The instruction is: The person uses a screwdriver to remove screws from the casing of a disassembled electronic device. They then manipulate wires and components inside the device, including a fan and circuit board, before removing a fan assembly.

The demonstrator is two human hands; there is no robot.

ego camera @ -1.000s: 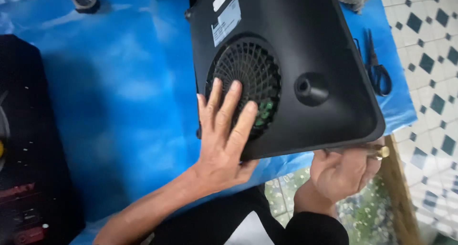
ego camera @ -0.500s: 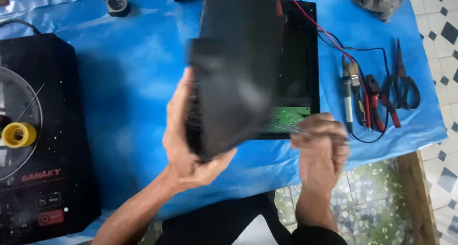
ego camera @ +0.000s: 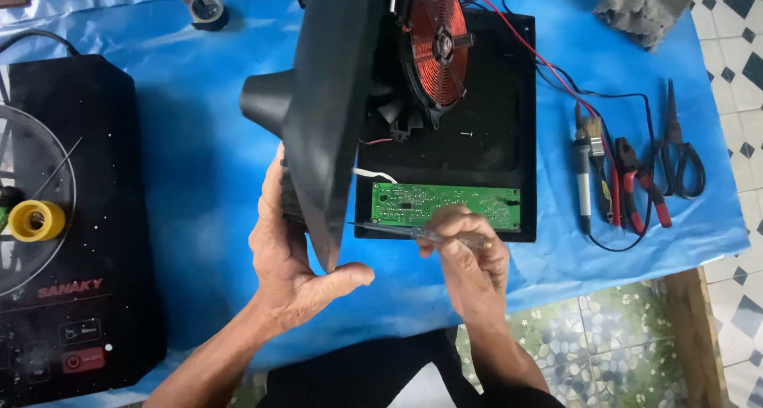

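The left hand (ego camera: 298, 269) closes its grip on the black cover (ego camera: 330, 106), tilted up at twelve o'clock to show the coil (ego camera: 433, 46); the right hand (ego camera: 469, 261) pinches a screwdriver (ego camera: 397, 232) over the green board (ego camera: 445, 204).

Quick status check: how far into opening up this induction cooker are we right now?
Done: the black bottom cover is off the base and tilted up, baring the copper coil and green circuit board. In hand: the left hand props the cover on edge; the right hand holds a screwdriver near the board. Left: the board and coil sit in place, wires attached; pliers lie unused.
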